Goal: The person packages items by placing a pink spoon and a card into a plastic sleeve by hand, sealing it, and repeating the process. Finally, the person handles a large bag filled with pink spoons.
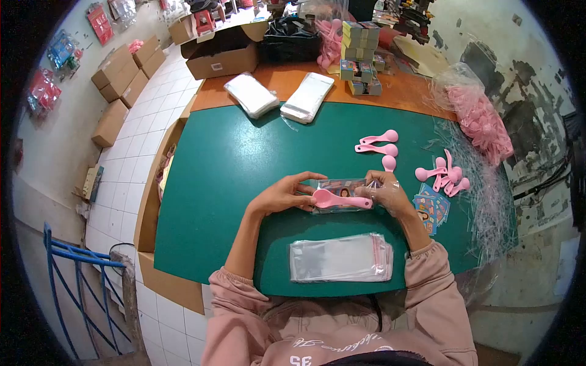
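Between my hands is a clear plastic sleeve [336, 209] with a printed card in it and a pink spoon [342, 200] lying along it. My left hand [287, 194] grips the sleeve's left end beside the spoon's bowl. The right end, by the spoon's handle, is pinched in my right hand [386, 192], partly covered by clear film. Whether the spoon is inside the sleeve or on top, I cannot tell. Nearer my body lies a stack of empty clear sleeves [339, 259]. Beyond my right hand are loose pink spoons [377, 149], and to its right several printed cards [429, 210].
A pile of pink spoons [448, 174] lies at the right, near shredded plastic [488, 207] and a bag of pink spoons [479, 122]. Two sleeve stacks [251, 94] [308, 96], card bundles [359, 52] and an open cardboard box [223, 60] stand at the back.
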A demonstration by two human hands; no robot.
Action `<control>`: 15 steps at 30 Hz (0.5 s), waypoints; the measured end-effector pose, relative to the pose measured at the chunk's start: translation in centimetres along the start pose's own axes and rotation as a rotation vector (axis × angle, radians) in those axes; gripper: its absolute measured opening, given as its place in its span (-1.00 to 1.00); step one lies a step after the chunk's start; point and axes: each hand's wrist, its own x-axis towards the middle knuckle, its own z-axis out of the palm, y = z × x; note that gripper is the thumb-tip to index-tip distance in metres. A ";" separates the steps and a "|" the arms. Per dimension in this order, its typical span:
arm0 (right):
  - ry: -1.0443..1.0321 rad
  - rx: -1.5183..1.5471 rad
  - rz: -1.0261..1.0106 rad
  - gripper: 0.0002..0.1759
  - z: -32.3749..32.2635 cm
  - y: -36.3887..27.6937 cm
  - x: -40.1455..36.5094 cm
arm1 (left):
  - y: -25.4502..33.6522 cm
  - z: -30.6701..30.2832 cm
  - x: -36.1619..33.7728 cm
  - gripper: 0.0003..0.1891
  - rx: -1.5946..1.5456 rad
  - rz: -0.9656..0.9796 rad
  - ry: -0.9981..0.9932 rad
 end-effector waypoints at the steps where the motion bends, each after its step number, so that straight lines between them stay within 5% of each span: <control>1: 0.032 0.003 -0.012 -0.74 0.3 -0.7 -0.2 | 0.2 0.1 0.2 -0.44 0.012 0.002 -0.016; 6: 0.206 -0.083 -0.141 -0.81 0.4 -0.1 0.0 | -1.4 0.3 0.8 -0.45 -0.051 0.127 0.134; 8: 0.453 -0.166 -0.295 -0.82 0.3 -0.1 0.1 | -1.4 1.1 1.3 -0.41 0.214 0.243 0.461; 9: 0.465 -0.167 -0.298 -0.82 0.7 -0.7 -0.1 | -1.0 1.8 1.4 -0.41 0.218 0.248 0.450; 11: 0.282 -0.288 -0.474 -0.73 2.1 -2.2 -0.6 | -0.1 3.6 0.9 -0.37 -0.384 0.104 0.182; 15: 0.084 -0.492 -0.573 -0.71 2.6 -1.5 -0.6 | -0.8 4.1 1.2 -0.38 -0.345 0.045 0.186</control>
